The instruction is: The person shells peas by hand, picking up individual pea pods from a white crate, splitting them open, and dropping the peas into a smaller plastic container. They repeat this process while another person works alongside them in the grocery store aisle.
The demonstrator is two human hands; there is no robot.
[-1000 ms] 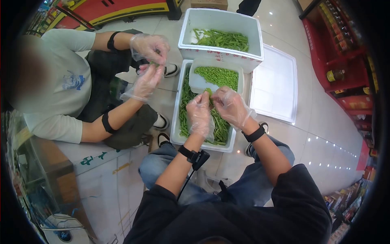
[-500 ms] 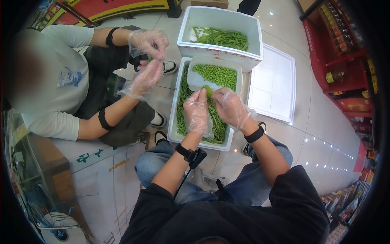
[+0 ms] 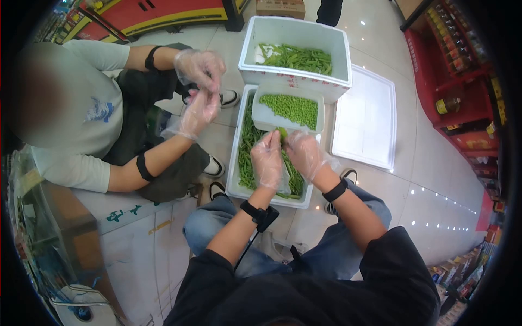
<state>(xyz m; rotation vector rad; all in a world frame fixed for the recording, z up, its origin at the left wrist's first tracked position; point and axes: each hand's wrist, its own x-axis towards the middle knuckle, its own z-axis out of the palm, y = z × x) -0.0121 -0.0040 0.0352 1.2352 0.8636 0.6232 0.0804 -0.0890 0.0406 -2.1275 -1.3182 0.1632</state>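
Both of my hands wear clear plastic gloves and meet over the low white foam box (image 3: 232, 182). My left hand (image 3: 268, 163) is closed on one end of a green pea pod (image 3: 282, 133). My right hand (image 3: 303, 154) pinches the same pod from the other side, its fingertips partly hiding it. Just beyond my fingers, a translucent plastic tub (image 3: 262, 120) holds shelled green peas (image 3: 291, 110). Below my hands lie many green pods (image 3: 247, 157), partly covered by my wrists and the tub.
A taller white foam box (image 3: 340, 76) behind holds green pods (image 3: 302, 58). To its right, a white foam lid (image 3: 364, 125) lies on the tiled floor. At left sits a co-worker (image 3: 81, 114), gloved hands (image 3: 198, 92) raised together. Red shelves (image 3: 457, 108) with bottles stand at right.
The view has tilted slightly, so the boxes appear a little lower. My hands still pinch the pod, fingers drawn closer around it. The co-worker's hands have come closer together.
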